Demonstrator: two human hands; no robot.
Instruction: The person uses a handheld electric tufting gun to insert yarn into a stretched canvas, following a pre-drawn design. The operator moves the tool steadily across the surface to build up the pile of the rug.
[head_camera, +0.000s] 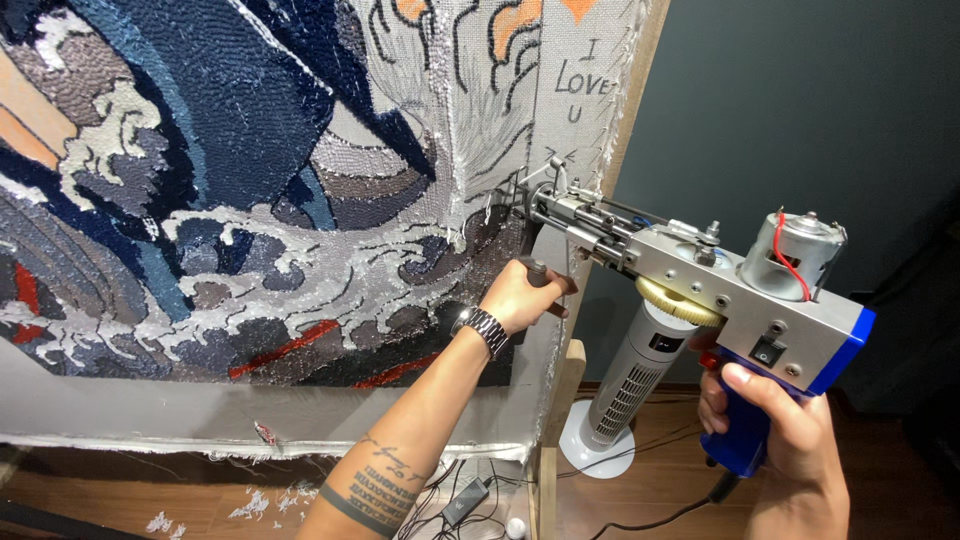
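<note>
A tufting gun (700, 285) with a silver metal body, a round motor and a blue grip points left, its needle tip (520, 205) pressed against the stretched grey cloth (470, 120). My right hand (775, 440) is wrapped around the blue grip at the lower right. My left hand (520, 295), with a metal wristwatch (482, 328), grips the gun's dark front handle below the barrel. The cloth carries a tufted wave picture (200, 200) in dark blue, grey and white yarn with red streaks.
The cloth hangs on a wooden frame (630, 110) whose right post stands beside the gun. A white tower fan (625, 395) stands on the wooden floor behind it. Cables and a black power adapter (465, 500) lie on the floor with yarn scraps. A dark wall is at the right.
</note>
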